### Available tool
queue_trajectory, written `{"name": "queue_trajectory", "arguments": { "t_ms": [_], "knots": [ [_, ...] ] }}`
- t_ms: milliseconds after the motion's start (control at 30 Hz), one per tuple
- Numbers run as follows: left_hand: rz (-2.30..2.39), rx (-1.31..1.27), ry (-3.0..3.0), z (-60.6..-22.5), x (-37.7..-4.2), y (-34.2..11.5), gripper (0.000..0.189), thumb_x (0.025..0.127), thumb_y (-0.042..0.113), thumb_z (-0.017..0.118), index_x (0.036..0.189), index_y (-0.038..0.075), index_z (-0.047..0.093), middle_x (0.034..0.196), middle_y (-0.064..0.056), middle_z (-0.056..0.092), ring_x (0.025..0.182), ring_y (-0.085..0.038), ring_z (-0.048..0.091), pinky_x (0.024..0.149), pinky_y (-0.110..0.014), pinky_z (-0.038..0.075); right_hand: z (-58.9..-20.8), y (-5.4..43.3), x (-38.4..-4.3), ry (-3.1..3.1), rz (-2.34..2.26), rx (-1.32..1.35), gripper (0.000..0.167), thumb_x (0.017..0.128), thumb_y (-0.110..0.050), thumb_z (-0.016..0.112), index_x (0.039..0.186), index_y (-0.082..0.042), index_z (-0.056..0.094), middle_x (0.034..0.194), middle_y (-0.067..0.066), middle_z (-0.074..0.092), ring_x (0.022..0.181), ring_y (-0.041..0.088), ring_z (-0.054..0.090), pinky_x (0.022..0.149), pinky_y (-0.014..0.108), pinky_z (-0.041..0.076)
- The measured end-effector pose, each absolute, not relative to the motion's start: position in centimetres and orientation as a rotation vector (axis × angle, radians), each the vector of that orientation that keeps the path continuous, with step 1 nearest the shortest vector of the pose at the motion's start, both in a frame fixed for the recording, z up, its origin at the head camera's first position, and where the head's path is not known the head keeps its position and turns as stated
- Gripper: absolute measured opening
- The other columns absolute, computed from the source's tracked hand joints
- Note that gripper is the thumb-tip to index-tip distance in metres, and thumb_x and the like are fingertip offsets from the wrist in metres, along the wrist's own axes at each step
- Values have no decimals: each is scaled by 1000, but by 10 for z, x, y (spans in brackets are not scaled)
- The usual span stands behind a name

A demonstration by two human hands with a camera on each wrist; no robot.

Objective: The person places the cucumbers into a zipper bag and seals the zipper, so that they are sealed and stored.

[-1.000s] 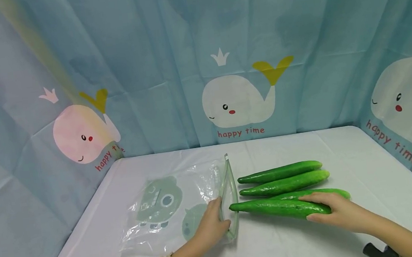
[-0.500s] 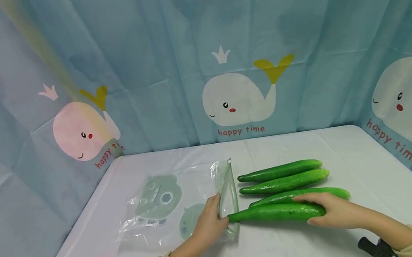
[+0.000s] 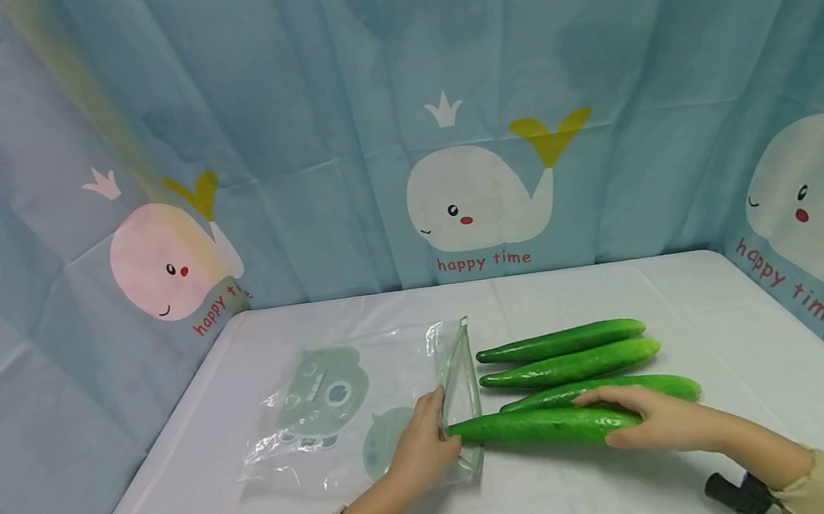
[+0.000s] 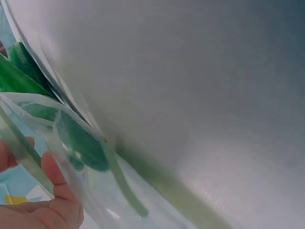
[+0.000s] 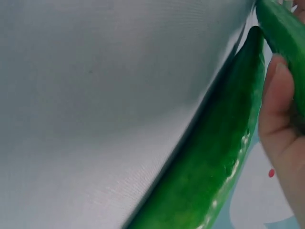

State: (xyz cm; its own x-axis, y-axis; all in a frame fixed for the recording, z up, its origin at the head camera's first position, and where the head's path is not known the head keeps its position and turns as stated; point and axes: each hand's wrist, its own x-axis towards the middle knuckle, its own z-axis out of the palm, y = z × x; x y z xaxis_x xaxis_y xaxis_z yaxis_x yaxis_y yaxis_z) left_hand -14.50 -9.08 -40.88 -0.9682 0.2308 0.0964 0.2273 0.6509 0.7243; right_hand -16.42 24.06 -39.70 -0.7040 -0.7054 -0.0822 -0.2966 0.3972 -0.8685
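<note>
A clear zip bag (image 3: 399, 350) printed with green cartoon figures lies flat, its green-edged mouth parted toward the right. My left hand (image 3: 419, 447) pinches the near lip of that mouth between thumb and fingers. With my right hand (image 3: 659, 422) I grip the thick end of a green cucumber (image 3: 528, 429), fingers over the top and thumb along the near side. Its narrow tip is just inside the bag's mouth, beside my left thumb. Through the plastic, the left wrist view shows the dark green tip (image 4: 81, 143). Behind the held one lies another cucumber (image 3: 659, 386), partly covered by my right fingers.
Two more cucumbers, a darker one (image 3: 560, 342) at the back and a lighter one (image 3: 574, 365) before it, lie side by side right of the bag. A white cloth (image 3: 358, 315) covers the table. Blue whale-print curtains (image 3: 332, 215) enclose the back and sides.
The held cucumber has moved left and its tip has gone from in front of the bag's mouth to inside it. My right hand followed; the left keeps its pinch on the lip.
</note>
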Motion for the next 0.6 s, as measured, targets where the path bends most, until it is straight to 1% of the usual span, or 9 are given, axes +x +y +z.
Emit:
{"name": "queue_trajectory", "arguments": {
  "t_ms": [100, 167, 333, 400, 467, 500, 533, 567, 600],
  "knots": [
    [1260, 404, 2851, -410, -145, -91, 71, 76, -6, 63, 141, -16, 36, 137, -28, 45, 93, -29, 56, 78, -41, 50, -396, 240, -165, 2111, -1337, -802, 50, 96, -14, 59, 137, 9, 42, 139, 33, 39, 129, 61, 24, 90, 14, 40],
    [1264, 410, 2852, -410, -145, -91, 71, 76, -6, 63, 140, -16, 36, 137, -28, 45, 93, -29, 56, 77, -41, 50, -396, 239, -165, 2087, -1363, -793, 50, 96, -14, 58, 136, 10, 42, 139, 34, 39, 129, 61, 24, 90, 14, 40],
    [1287, 416, 2844, -411, -145, -91, 71, 76, -5, 63, 141, -16, 36, 137, -27, 45, 86, -22, 55, 71, -33, 49, -397, 233, -165, 2070, -1390, -785, 50, 98, -15, 54, 139, 10, 43, 142, 37, 37, 130, 60, 26, 88, 20, 45],
    [1299, 414, 2834, -411, -145, -91, 71, 76, -6, 62, 141, -15, 35, 137, -27, 45, 78, -18, 52, 66, -28, 47, -398, 231, -165, 2054, -1408, -781, 50, 99, -15, 52, 141, 11, 41, 143, 37, 35, 130, 57, 29, 86, 25, 48],
    [1310, 419, 2828, -410, -145, -91, 71, 76, -6, 62, 141, -15, 35, 138, -27, 44, 74, -14, 48, 63, -26, 45, -399, 229, -165, 2044, -1425, -779, 50, 100, -16, 50, 141, 12, 39, 143, 37, 35, 126, 47, 41, 82, 30, 51],
    [1317, 418, 2823, -410, -145, -91, 72, 76, -6, 62, 141, -15, 35, 138, -26, 44, 72, -12, 47, 62, -25, 44, -400, 228, -166, 2038, -1432, -783, 50, 101, -15, 49, 141, 13, 39, 140, 36, 39, 120, 40, 49, 78, 32, 52],
    [1322, 419, 2821, -410, -145, -91, 72, 76, -6, 62, 141, -15, 35, 138, -26, 44, 71, -11, 46, 61, -25, 44, -400, 227, -167, 2027, -1434, -789, 50, 101, -15, 48, 140, 14, 38, 130, 34, 48, 109, 31, 56, 74, 33, 52],
    [1327, 419, 2816, -410, -145, -92, 71, 76, -6, 62, 141, -15, 35, 138, -26, 44, 70, -11, 45, 60, -24, 43, -401, 227, -167, 2017, -1434, -796, 49, 102, -14, 47, 140, 15, 38, 118, 29, 56, 97, 22, 58, 69, 34, 50],
    [1332, 418, 2813, -410, -145, -92, 71, 76, -6, 62, 141, -15, 35, 138, -26, 44, 69, -11, 45, 60, -24, 43, -401, 226, -168, 2008, -1432, -806, 49, 102, -14, 46, 139, 16, 38, 104, 21, 60, 83, 15, 56, 65, 35, 48]
  ]
}}
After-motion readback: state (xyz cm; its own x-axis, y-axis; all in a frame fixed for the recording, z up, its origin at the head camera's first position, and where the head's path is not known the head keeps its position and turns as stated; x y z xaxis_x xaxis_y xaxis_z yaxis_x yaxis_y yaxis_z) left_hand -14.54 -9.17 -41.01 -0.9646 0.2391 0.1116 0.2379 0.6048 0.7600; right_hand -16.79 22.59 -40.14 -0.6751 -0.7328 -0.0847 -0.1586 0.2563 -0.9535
